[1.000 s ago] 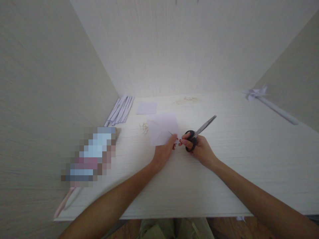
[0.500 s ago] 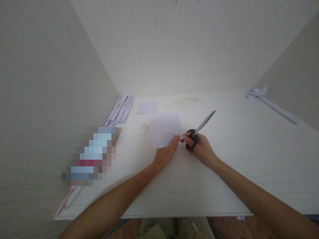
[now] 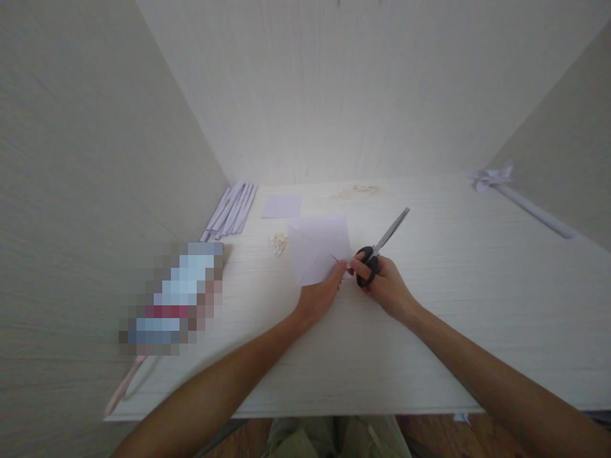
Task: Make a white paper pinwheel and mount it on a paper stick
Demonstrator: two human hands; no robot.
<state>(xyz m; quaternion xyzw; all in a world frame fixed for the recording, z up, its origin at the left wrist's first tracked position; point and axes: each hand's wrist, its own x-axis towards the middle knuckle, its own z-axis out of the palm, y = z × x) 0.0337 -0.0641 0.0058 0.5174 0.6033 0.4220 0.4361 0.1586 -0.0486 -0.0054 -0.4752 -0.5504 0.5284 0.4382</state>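
Note:
A square sheet of white paper is pinched at its lower right part by my left hand. A short dark slit shows in the sheet just above my thumb. Black-handled scissors rest in my right hand, their blades pointing up and to the right, away from the paper. The fingertips of my right hand come close to the sheet's lower right corner; whether they grip it is too small to tell.
Several rolled paper tubes lie at the back left, beside a smaller paper square. Small pale sticks sit left of the sheet. A paper pinwheel on a tube lies at the right wall. A blurred-out object stands left.
The sheet and my left hand have shifted slightly to the right. The scissors have tilted a little, their tips moving slightly left. Both hands keep their hold.

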